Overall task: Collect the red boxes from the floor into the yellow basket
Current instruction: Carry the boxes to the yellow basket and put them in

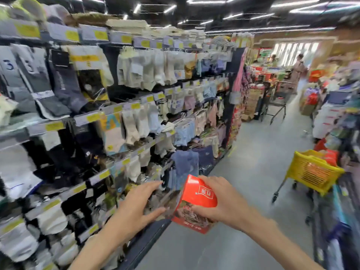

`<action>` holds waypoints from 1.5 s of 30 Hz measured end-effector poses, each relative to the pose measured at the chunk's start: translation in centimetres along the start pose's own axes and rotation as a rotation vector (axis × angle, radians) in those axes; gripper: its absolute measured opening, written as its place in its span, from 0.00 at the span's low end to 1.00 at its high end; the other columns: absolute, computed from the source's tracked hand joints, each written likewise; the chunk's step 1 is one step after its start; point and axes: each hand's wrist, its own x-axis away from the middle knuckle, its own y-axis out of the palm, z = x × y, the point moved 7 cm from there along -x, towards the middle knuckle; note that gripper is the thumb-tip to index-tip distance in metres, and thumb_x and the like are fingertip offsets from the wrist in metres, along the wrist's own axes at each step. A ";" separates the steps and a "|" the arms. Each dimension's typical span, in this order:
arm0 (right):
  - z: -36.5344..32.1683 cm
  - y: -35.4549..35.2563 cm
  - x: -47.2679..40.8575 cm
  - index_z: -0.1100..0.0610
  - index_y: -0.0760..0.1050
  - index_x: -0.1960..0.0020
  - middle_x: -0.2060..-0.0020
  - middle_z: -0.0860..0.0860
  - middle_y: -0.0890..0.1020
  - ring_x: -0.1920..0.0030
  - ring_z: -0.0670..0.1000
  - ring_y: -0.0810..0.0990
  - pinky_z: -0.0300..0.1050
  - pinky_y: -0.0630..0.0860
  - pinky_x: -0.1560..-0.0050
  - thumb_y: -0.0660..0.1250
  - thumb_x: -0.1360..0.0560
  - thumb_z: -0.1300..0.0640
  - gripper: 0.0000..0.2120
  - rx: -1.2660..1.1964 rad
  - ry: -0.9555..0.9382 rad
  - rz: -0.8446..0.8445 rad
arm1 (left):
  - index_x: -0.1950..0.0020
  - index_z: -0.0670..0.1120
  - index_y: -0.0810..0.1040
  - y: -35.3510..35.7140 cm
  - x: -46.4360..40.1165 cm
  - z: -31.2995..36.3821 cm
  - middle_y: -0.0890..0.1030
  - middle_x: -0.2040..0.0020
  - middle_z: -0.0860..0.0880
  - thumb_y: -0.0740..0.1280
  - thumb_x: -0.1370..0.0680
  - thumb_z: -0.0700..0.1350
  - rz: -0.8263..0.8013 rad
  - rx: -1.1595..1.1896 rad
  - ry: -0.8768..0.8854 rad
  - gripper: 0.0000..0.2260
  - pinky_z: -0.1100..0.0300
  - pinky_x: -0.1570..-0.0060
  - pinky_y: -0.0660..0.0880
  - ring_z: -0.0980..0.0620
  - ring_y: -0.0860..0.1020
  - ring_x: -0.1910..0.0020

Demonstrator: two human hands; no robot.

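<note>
- Two bare hands reach forward in a shop aisle, seen from the head camera; the whole picture is blurred.
- The right hand [218, 203] grips a red box [195, 203], fingers curled over its top edge and thumb pressed on its front face, holding it up in the air, tilted.
- The box is red with a white label on its upper part and a picture of food on its lower part; the print is too blurred to read.
- The left hand [139, 207] is spread, fingers straight and apart, holding nothing; it hangs just beside the box on its left, and I cannot tell whether its fingertips touch it.
- The yellow basket [311, 172] stands on a wheeled frame at the right of the aisle, well apart from the held box; red packages [329, 155] show above its far rim.
- Shelves of socks [120, 106] with yellow price tags run along the left side of the aisle.
- The grey floor [259, 145] runs between the shelves and the basket.
- A shopping cart [276, 100] and a person [299, 72] stand far down the aisle, both blurred.
</note>
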 end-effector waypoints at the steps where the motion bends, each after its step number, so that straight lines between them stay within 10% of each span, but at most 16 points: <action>1: 2.2 -1.5 -0.2 0.40 0.60 0.27 0.41 0.37 0.71 0.39 0.42 0.68 0.42 0.71 0.41 0.67 0.34 0.27 0.41 0.014 0.026 0.015 | 0.22 0.59 0.59 1.5 -2.6 0.9 0.63 0.27 0.64 0.64 0.23 0.66 -0.010 0.011 0.022 0.31 0.73 0.31 0.53 0.69 0.58 0.28; 8: 17.4 -10.0 -2.5 0.43 0.62 0.27 0.39 0.41 0.72 0.38 0.44 0.69 0.46 0.71 0.39 0.67 0.34 0.27 0.41 0.083 0.238 0.122 | 0.24 0.58 0.61 12.0 -20.3 5.5 0.66 0.27 0.61 0.64 0.23 0.67 -0.121 0.088 0.187 0.31 0.54 0.32 0.68 0.60 0.66 0.28; 13: 28.1 -13.6 -5.5 0.42 0.62 0.27 0.40 0.40 0.72 0.39 0.44 0.71 0.46 0.72 0.40 0.66 0.34 0.25 0.41 0.112 0.375 0.162 | 0.23 0.58 0.61 18.9 -32.2 7.4 0.66 0.26 0.62 0.64 0.23 0.66 -0.176 0.158 0.303 0.31 0.69 0.31 0.59 0.64 0.63 0.28; 45: 98.4 -39.2 -35.2 0.39 0.61 0.29 0.31 0.42 0.70 0.37 0.46 0.74 0.50 0.75 0.42 0.65 0.35 0.25 0.40 0.223 0.894 0.383 | 0.23 0.59 0.59 61.4 -112.3 17.9 0.64 0.27 0.61 0.61 0.22 0.68 -0.399 0.252 0.697 0.31 0.63 0.32 0.62 0.60 0.64 0.28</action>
